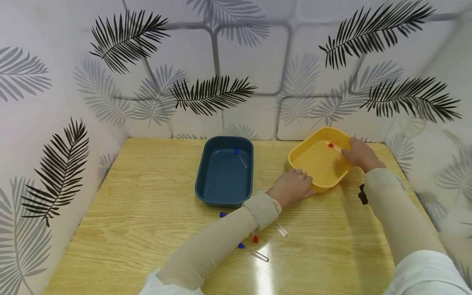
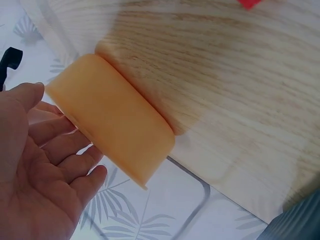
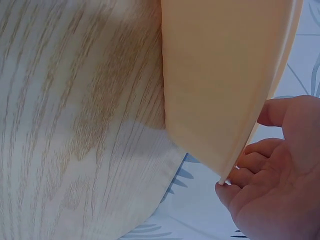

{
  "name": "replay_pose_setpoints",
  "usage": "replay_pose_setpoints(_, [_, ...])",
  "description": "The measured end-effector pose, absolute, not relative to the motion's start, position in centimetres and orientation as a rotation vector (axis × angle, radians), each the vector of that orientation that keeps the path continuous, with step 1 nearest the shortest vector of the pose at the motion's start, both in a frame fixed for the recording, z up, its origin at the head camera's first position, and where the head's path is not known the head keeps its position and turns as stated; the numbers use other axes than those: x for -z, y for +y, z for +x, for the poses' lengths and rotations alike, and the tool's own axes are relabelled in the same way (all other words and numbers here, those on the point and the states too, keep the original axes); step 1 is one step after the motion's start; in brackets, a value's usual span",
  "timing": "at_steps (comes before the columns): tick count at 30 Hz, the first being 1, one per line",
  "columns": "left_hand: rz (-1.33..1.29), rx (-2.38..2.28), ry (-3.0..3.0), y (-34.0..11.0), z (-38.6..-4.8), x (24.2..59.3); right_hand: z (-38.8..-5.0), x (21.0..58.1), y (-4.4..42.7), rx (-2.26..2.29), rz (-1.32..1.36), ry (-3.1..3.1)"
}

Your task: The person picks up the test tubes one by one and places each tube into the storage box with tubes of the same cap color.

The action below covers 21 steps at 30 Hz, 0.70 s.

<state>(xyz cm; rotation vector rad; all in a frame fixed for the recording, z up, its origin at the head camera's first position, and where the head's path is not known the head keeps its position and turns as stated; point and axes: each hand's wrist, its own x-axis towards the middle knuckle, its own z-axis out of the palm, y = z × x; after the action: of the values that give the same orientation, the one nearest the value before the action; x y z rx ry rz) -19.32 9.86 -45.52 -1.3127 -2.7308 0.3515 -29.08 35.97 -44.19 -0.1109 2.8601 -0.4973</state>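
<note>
A yellow tray (image 1: 318,157) stands at the back right, holding a red-capped clear tube (image 1: 334,147). My left hand (image 1: 291,187) grips its front-left rim; in the left wrist view, the fingers of that hand (image 2: 50,165) curl at the edge of the tray (image 2: 115,115). On the right side, my right hand (image 1: 361,155) holds the rim, its thumb near the tube. The right wrist view shows the hand (image 3: 285,170) with fingertips at the rim of the tray (image 3: 215,75).
Left of it stands a dark blue tray (image 1: 225,176) with a blue-capped tube (image 1: 241,159). Nearer on the table (image 1: 147,213), around my left forearm, lie several tubes, among them a blue-capped one (image 1: 259,256) and one with a red cap (image 1: 255,239). The forearm partly hides them. A patterned wall (image 1: 250,61) stands behind.
</note>
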Motion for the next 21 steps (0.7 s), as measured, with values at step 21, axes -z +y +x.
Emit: replay_pose_setpoints(21, [-1.33, -0.347, -2.632, 9.2, -17.2, 46.2, -30.2, 44.6, 34.0, 0.561, -0.149, 2.835])
